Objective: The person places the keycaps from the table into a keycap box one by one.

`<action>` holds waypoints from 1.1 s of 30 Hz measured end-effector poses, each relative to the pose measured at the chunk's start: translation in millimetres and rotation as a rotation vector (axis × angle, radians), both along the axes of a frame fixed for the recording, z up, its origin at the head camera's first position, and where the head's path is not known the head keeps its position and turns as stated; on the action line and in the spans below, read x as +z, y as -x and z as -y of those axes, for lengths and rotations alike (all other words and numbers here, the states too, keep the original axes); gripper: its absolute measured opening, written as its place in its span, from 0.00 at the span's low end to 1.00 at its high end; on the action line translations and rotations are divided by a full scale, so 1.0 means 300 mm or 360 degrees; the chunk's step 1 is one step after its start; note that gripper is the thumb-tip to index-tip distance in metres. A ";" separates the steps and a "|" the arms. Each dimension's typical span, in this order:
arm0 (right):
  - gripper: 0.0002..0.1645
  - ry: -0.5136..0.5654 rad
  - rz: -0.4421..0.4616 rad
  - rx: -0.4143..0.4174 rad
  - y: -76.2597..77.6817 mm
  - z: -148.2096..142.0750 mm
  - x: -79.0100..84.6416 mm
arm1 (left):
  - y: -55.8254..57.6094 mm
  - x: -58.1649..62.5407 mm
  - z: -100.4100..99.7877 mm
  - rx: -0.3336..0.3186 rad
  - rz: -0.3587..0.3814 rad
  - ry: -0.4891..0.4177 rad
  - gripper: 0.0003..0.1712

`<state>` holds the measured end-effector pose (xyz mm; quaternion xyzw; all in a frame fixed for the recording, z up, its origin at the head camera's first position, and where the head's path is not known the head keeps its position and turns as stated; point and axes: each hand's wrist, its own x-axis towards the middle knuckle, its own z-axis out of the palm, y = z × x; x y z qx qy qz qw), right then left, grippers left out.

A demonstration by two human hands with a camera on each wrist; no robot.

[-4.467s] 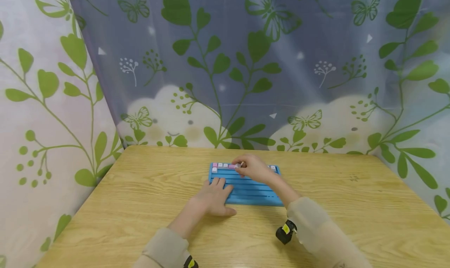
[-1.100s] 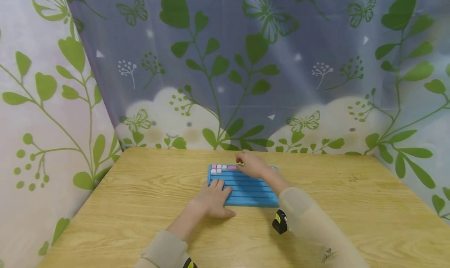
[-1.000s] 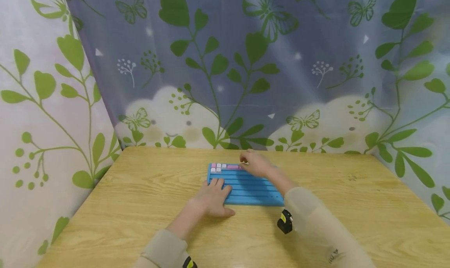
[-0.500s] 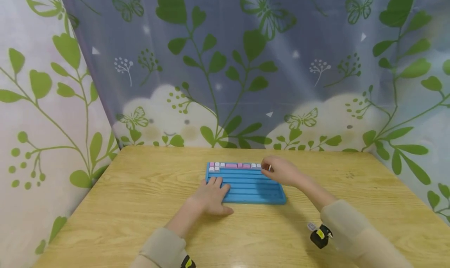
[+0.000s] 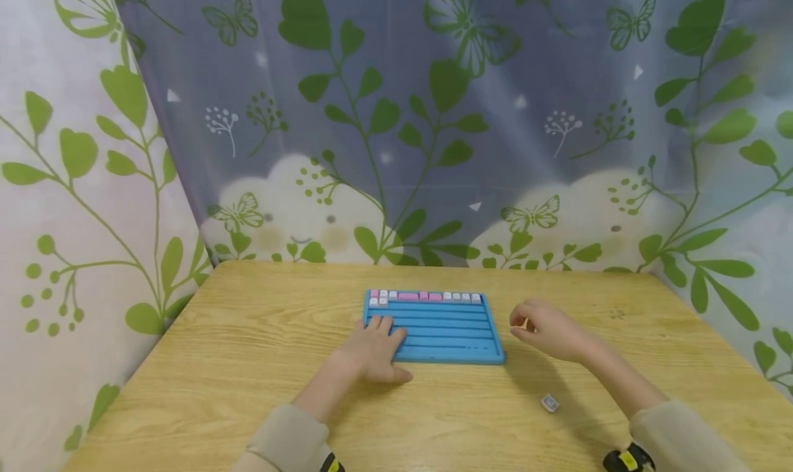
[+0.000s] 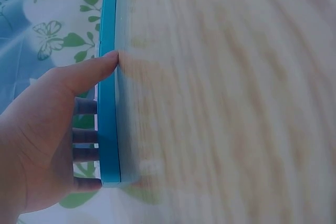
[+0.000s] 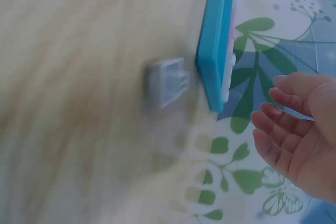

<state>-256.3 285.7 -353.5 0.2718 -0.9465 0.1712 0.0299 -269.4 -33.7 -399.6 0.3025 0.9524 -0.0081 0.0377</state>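
Note:
A blue keyboard-shaped tray (image 5: 446, 357) with raised ridges lies on the table. Pink and white keycaps line its far edge, and two white keycaps (image 5: 378, 302) sit side by side below them at the left. My left hand (image 5: 374, 354) rests on the tray's near left part, fingers spread over it; in the left wrist view the thumb touches the blue side wall (image 6: 108, 129). To the right of the tray, my right hand (image 5: 551, 329) is off the table with loosely bent fingers and nothing in them. A loose keycap (image 5: 549, 403) lies nearer me, its hollow underside showing.
The wooden table (image 5: 279, 300) reaches back to a patterned curtain (image 5: 396, 114) with leaves and butterflies. Another curtain (image 5: 62, 204) hangs along the left side. A black wrist camera (image 5: 628, 458) sits at my right sleeve.
A second white keycap has joined the one in the second row. My right hand has moved off the far row to the right, uncovering it. The left hand stays put.

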 end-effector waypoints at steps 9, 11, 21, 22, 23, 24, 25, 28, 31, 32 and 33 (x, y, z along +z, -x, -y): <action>0.07 -0.0079 0.0164 0.0043 -0.098 -0.076 -0.026 | -0.001 -0.006 -0.001 -0.0023 -0.0042 0.0014 0.45; 0.09 -0.0057 0.0266 0.0061 -0.119 -0.087 -0.032 | 0.001 -0.006 0.000 -0.0020 -0.0047 0.0014 0.44; 0.16 -0.0122 0.0461 0.0076 -0.176 -0.104 -0.074 | 0.001 -0.006 0.003 -0.0010 -0.0030 0.0012 0.45; 0.15 -0.0120 0.0466 0.0084 -0.179 -0.102 -0.078 | 0.001 -0.007 0.003 -0.0011 -0.0031 0.0014 0.45; 0.14 -0.0118 0.0467 0.0090 -0.181 -0.099 -0.081 | 0.000 -0.007 0.003 -0.0011 -0.0030 0.0013 0.45; 0.12 -0.0115 0.0456 0.0108 -0.184 -0.096 -0.085 | 0.000 -0.006 0.003 -0.0012 -0.0032 0.0012 0.45; 0.11 -0.0117 0.0440 0.0117 -0.185 -0.093 -0.088 | 0.000 -0.007 0.003 -0.0012 -0.0031 0.0008 0.45; 0.09 -0.0123 0.0415 0.0129 -0.188 -0.084 -0.096 | -0.001 -0.004 0.004 -0.0012 -0.0030 0.0000 0.45; 0.09 -0.0139 0.0412 0.0145 -0.188 -0.081 -0.103 | 0.000 -0.003 0.005 -0.0012 -0.0028 -0.0004 0.44; 0.10 -0.0141 0.0416 0.0147 -0.188 -0.080 -0.105 | 0.000 -0.003 0.005 -0.0013 -0.0029 -0.0003 0.44; 0.10 -0.0142 0.0418 0.0155 -0.188 -0.080 -0.106 | -0.001 -0.003 0.005 -0.0014 -0.0029 -0.0001 0.44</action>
